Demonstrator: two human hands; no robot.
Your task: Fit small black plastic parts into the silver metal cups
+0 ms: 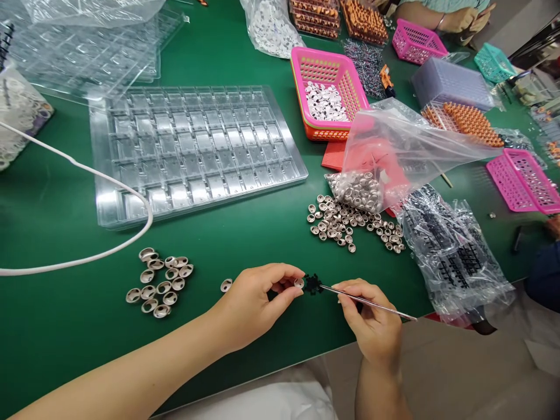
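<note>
Between the thumb and fingertips of my left hand (pixel 258 297) is a small silvery oval cup (pixel 298 283). My right hand (pixel 371 318) grips a thin pointed metal tool (pixel 385 305), slanted like a pen. Its tip touches or hovers at the edge of a little cluster of small black parts (pixel 312 283) on the table, just right of the left fingertips. One single oval cup (pixel 226 285) lies left of my left hand. Farther left is a loose group of oval cups (pixel 163 287), several with dark holes. Another heap of oval cups (pixel 336 221) lies beyond my hands.
A clear compartment tray (pixel 196 151) lies behind on the green table, with a white cable (pixel 109 178) crossing its left corner. A pink basket (pixel 301 76) holds white pieces. Plastic bags (pixel 459 262) lie at right. Another person's hands (pixel 464 22) show at top right.
</note>
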